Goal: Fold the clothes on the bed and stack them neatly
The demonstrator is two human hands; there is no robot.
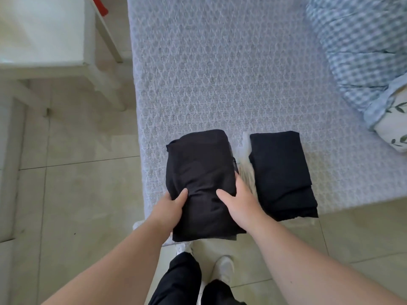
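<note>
A folded black garment (199, 168) lies at the bed's near left corner, its near end hanging slightly past the bed edge. My left hand (169, 206) grips its near left side, thumb on top. My right hand (236, 201) holds its near right side, thumb on top and fingers along the right edge. A second folded black garment (280, 172) lies flat just to the right, apart from both hands. A light, whitish piece of cloth (244, 164) shows in the gap between the two.
The bed (220, 73) has a pale blue patterned cover. A blue checked quilt (361, 51) and a leaf-print pillow (394, 126) lie at the right. A white chair or table (66, 40) stands left of the bed on the tiled floor (77, 194).
</note>
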